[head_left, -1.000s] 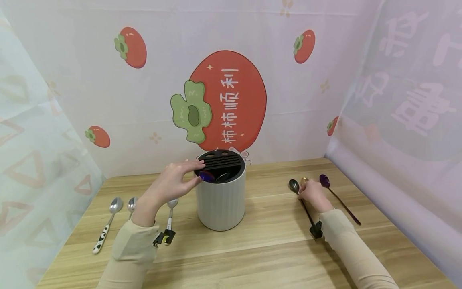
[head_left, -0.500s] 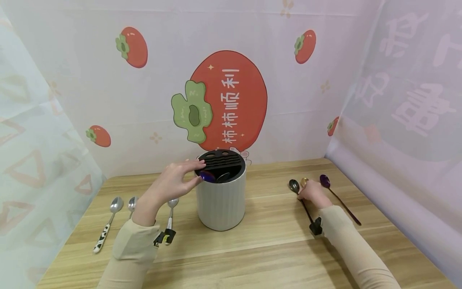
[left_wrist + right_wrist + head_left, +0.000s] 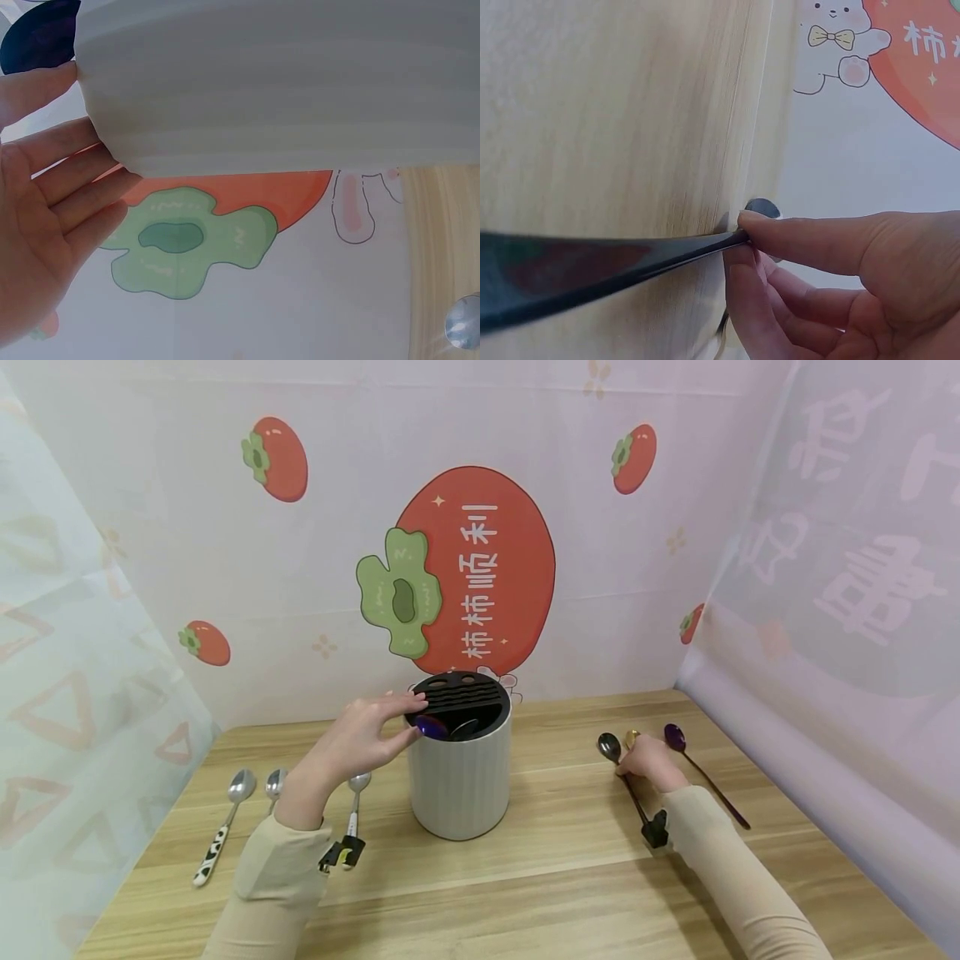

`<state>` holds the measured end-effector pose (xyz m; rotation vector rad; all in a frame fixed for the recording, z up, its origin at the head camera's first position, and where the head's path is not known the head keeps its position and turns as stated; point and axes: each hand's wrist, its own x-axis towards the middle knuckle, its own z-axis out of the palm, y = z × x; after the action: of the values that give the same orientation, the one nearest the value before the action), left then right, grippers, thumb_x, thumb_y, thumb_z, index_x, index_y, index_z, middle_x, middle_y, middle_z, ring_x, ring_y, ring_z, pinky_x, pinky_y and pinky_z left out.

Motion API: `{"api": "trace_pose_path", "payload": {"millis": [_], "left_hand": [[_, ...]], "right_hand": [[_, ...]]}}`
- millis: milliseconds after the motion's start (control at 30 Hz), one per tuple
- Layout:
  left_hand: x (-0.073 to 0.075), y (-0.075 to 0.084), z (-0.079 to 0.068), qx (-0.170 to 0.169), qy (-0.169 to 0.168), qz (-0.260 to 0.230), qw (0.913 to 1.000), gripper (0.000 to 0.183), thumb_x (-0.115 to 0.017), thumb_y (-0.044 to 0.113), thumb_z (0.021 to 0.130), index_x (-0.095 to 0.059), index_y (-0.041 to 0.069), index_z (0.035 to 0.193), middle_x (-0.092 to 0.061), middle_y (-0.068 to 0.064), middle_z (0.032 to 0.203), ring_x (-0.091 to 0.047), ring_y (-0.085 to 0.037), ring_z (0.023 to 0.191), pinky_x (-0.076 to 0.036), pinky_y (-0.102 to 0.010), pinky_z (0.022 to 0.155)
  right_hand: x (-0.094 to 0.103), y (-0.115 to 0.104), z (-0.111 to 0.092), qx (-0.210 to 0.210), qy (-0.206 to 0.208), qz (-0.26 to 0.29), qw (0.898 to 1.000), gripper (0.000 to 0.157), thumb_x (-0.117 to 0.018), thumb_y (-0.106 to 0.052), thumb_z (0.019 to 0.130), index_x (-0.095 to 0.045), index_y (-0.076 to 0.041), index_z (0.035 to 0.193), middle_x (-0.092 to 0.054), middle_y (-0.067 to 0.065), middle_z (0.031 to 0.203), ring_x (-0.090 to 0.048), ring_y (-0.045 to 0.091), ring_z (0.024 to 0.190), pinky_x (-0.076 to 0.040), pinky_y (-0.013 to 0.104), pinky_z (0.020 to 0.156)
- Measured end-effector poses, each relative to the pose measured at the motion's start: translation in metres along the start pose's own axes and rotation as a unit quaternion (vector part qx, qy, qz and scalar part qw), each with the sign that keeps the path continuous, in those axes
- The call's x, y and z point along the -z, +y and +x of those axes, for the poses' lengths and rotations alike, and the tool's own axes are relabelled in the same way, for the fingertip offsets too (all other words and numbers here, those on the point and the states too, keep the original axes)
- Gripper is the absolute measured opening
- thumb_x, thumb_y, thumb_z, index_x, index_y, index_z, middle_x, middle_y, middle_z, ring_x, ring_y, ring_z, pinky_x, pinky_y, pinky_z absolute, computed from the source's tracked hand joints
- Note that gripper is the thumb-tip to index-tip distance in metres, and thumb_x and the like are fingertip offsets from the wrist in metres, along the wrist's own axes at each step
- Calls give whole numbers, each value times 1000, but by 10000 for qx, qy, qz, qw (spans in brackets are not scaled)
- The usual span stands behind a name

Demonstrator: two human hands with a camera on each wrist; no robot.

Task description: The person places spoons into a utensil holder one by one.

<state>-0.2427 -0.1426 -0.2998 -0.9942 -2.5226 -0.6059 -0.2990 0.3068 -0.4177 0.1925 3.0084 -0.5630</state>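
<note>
A white ribbed utensil holder (image 3: 459, 789) with a black slotted lid (image 3: 468, 696) stands mid-table. A purple spoon (image 3: 431, 726) and a dark spoon (image 3: 464, 729) show their bowls in its front opening. My left hand (image 3: 351, 737) rests its extended fingers and thumb against the holder's left rim, the thumb beside the purple bowl. On the right, my right hand (image 3: 652, 762) pinches the handle of a black spoon (image 3: 609, 746) between thumb and index finger; that dark handle (image 3: 592, 274) crosses the right wrist view. Partly hidden behind this hand is a gold spoon (image 3: 633, 737).
At the far right lies another purple spoon (image 3: 675, 737). Left of the holder are a silver spoon with a cow-patterned handle (image 3: 212, 853), a second silver spoon (image 3: 275, 782) half covered by the left arm, and a third with a white handle (image 3: 358, 782). A printed cloth backs the wooden table (image 3: 525, 893).
The black spoon's bowl has shifted very slightly left with the right hand's pinch. My left hand stays in place at the holder.
</note>
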Motion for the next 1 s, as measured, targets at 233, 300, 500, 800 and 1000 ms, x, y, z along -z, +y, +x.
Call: {"api": "trace_pose_path", "payload": {"millis": [233,300,500,800,1000], "left_hand": [[-1,-1,0,34,-29,-15,10000,38,-65,25,89,-63,10,125,-63,-6,126,-54,-30,123,-40,-48,106],[-2,-1,0,20,-20,-13,10000,39,-65,25,89,-63,10,125,-63,-6,126,-55,-30,123,-40,-47,106],[-1,0,0,-11,1,-18,10000,39,-65,26,89,-63,10,125,-63,-6,126,-56,-29,122,-40,-46,107],[-1,0,0,-20,21,-41,10000,39,-66,26,88,-64,10,124,-64,-6,126,-56,-28,122,-40,-45,107],[-2,-2,0,-55,35,-7,10000,39,-65,25,89,-64,10,124,-64,-6,125,-56,-28,122,-40,-46,106]], "right_hand": [[0,-1,-1,-11,-24,77,10000,24,-77,-19,73,-63,-4,62,-60,3,56,-57,16,58,-48,44,78],[0,-1,-1,27,-21,47,10000,24,-77,-19,73,-62,-3,62,-60,4,56,-56,16,57,-47,46,78],[2,0,-1,142,-22,-50,9999,26,-76,-21,74,-61,-3,62,-61,9,64,-55,18,60,-48,44,75],[8,-5,-5,248,158,356,9989,32,-72,-19,77,-49,-7,58,-53,8,63,-52,22,64,-47,40,72],[11,-9,-7,328,178,844,9957,46,-69,-13,79,-37,-18,47,-43,-6,46,-51,11,52,-45,28,63]]}}
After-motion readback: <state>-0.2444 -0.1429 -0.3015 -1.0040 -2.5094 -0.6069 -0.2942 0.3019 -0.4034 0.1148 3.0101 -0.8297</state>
